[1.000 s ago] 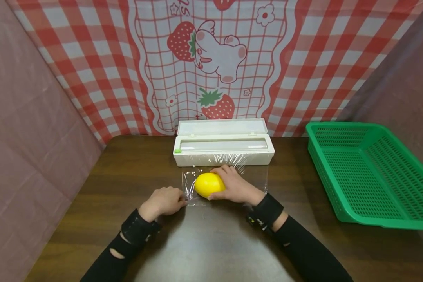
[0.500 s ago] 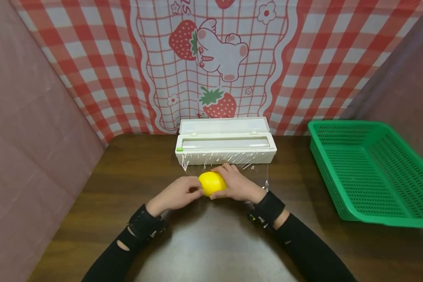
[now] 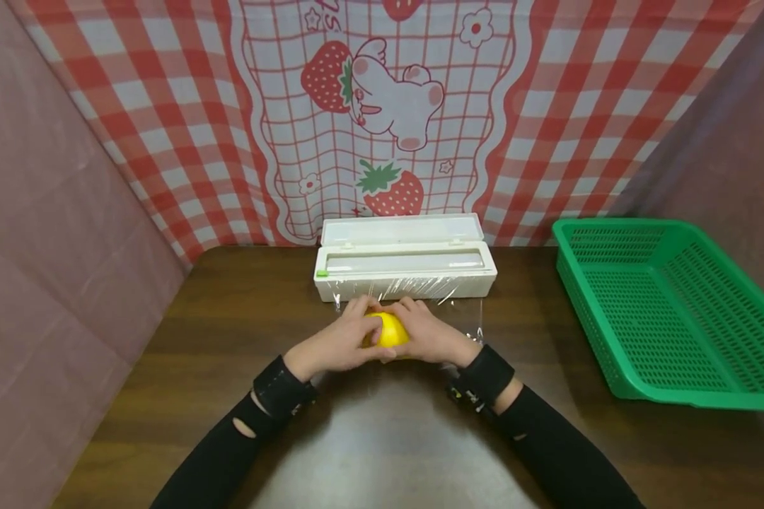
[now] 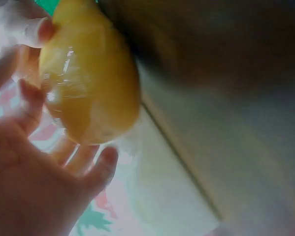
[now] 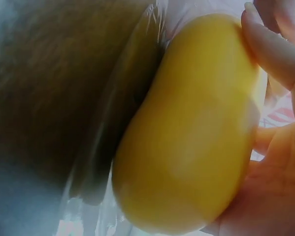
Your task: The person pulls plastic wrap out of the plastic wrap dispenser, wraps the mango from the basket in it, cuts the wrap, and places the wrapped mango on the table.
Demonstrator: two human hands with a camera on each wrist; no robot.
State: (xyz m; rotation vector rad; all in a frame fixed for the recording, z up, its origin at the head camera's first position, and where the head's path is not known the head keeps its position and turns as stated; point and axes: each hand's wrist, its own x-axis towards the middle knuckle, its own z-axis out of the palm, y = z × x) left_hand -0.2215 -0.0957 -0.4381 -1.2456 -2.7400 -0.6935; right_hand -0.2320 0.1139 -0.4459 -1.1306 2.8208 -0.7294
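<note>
A smooth yellow pear-shaped fruit [image 3: 391, 329] lies in front of the cling film box [image 3: 407, 286]. My right hand [image 3: 434, 335] grips its right end. From the other side my left hand [image 3: 340, 341] curls round the left end, thumb in front and fingers behind, and the two hands meet across the fruit. Clear cling film [image 3: 455, 311] runs from the box's front edge towards the hands. Shiny wrinkles of film cover the fruit [image 4: 83, 78] in the left wrist view. Beside the fruit [image 5: 186, 128] in the right wrist view, a loose film fold [image 5: 105, 132] stands up.
The box's white lid [image 3: 402, 229] stands open at the back, with a green slider [image 3: 321, 273] at its left end. A green plastic basket [image 3: 668, 318] is at the right of the wooden table [image 3: 184, 339]. Behind hangs a red checked cloth [image 3: 146, 106].
My left hand has left the film's near left corner, moved right and up, and now holds the fruit's left end. The film's left part has been brought over to the fruit. My right hand keeps its grip.
</note>
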